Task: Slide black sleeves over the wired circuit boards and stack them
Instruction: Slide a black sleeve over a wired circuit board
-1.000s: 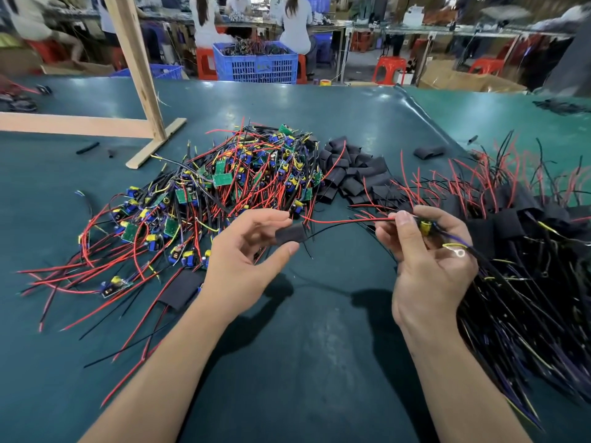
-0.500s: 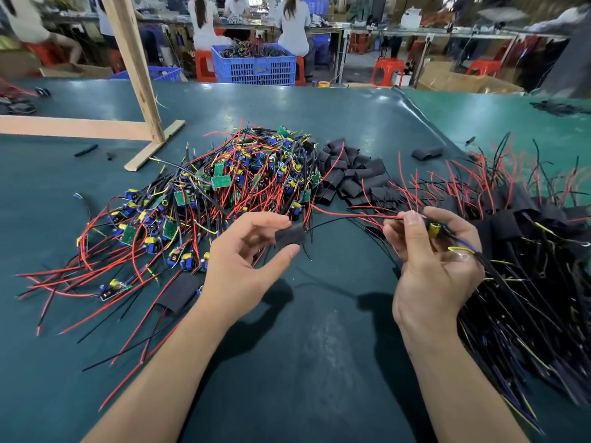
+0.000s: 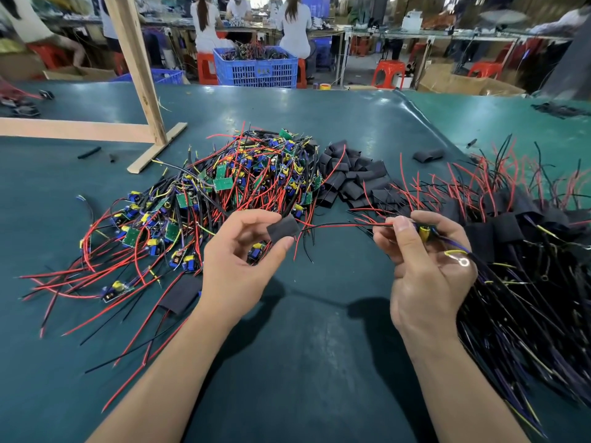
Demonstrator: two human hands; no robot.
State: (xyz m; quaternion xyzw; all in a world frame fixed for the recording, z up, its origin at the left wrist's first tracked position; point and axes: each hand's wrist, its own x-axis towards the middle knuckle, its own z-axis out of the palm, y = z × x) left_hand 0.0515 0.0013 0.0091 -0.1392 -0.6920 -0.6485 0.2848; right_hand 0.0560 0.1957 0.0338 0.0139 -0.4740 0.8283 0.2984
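Matte green table (image 3: 303, 362), left hand (image 3: 236, 266) pinching flat sleeve (image 3: 283, 229), right hand (image 3: 428, 266) clamping wired board (image 3: 424, 233).

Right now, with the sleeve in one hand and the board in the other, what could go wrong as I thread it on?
1. The red and black leads splay apart at their free ends below the black sleeve, so one may miss the opening.
2. The left hand pinches the sleeve flat, which may close its mouth.
3. The board in the right hand sits close to the finished pile; its trailing wires could snag there.
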